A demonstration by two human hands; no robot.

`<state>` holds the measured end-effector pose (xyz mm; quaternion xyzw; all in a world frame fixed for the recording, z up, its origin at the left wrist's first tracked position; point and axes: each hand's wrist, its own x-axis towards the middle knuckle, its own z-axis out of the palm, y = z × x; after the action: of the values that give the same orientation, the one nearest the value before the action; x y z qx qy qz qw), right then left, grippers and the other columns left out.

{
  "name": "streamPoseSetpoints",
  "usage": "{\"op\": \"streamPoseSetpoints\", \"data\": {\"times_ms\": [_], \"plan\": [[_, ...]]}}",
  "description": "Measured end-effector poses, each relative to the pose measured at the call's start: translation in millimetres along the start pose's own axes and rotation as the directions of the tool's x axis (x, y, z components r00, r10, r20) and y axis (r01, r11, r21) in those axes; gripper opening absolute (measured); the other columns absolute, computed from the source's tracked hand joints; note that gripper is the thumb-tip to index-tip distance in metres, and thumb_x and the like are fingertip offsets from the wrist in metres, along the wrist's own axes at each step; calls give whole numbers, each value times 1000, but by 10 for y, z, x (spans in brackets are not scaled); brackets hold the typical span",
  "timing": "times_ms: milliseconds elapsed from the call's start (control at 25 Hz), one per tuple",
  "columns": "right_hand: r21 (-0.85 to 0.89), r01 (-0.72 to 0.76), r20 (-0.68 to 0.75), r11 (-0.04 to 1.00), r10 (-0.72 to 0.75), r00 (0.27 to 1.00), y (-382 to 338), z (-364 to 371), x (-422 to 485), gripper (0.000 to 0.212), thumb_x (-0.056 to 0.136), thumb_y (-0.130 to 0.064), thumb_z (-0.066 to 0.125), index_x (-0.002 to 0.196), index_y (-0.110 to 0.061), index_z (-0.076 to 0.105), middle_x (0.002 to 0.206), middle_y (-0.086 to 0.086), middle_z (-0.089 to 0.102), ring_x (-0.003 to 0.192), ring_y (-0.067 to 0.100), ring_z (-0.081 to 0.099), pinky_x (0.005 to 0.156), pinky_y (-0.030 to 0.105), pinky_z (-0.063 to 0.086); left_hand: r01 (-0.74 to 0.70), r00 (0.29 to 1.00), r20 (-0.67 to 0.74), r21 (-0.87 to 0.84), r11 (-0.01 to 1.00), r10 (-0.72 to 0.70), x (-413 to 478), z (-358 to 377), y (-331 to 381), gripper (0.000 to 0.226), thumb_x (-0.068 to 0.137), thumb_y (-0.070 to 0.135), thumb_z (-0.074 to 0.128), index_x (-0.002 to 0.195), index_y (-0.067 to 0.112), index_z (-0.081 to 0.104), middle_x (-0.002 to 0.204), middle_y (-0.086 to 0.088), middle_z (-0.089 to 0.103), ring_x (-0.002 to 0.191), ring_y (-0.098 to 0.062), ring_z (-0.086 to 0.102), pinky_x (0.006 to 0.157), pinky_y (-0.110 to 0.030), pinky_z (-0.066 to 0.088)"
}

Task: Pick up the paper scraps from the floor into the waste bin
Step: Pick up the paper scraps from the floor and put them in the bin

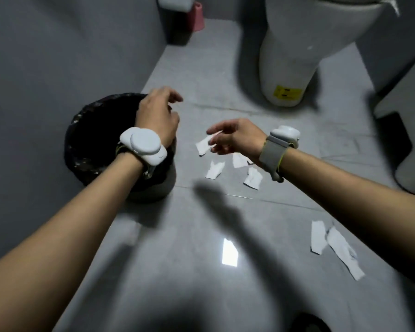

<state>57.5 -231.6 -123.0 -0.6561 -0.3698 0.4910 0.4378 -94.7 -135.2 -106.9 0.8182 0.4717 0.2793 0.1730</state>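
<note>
The right hand (235,137) is pinching a white paper scrap (204,146) between thumb and fingertips, holding it just above the floor (201,224) and a little to the right of the waste bin (101,144). The left hand (157,116) is hovering over the far rim of the bin with its fingers loosely curled and nothing visible in them; its palm is facing down, so I cannot tell for certain that it is empty. Both wrists are wearing white bands with rounded housings. The bin is lined with a black bag, and the left forearm is covering part of its mouth, so its inside is too dark to make out. Three more scraps (252,178) are lying near each other under the right wrist, one partly hidden by it, and two longer strips (343,250) are lying apart at the lower right. A white toilet base (287,68) is standing behind, cut off at the top, and a pink object (196,16) is showing blurred in the far corner.
</note>
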Motion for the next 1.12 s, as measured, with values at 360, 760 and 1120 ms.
{"op": "streamPoseSetpoints", "data": {"times_ms": [360,760,1120], "plan": [[-860,-439,-296,259,447,844,2309,-1448,-864,51,84,-31,60,128,-14,42,129,16,46,119,38,50,99,42,42,-126,802,597,119,985,31,-379,1037,301,29,82,10,64,111,12,65,116,-7,68,99,-26,66,91,-30,48],[-892,-294,-113,343,462,880,2579,-1625,-748,18,76,-13,57,87,-23,65,110,9,67,99,26,64,75,24,44,-105,661,722,360,927,-206,-551,1643,-399,35,85,21,63,119,12,59,124,-11,62,114,-30,58,94,-31,44],[-378,-334,-313,864,221,924,2400,-1294,-414,15,64,-19,73,60,-33,71,56,-20,68,56,-12,60,54,4,43,-173,673,725,348,922,-147,-345,2468,-709,60,81,31,65,136,20,41,129,-15,49,113,-40,56,93,-40,48]]}}
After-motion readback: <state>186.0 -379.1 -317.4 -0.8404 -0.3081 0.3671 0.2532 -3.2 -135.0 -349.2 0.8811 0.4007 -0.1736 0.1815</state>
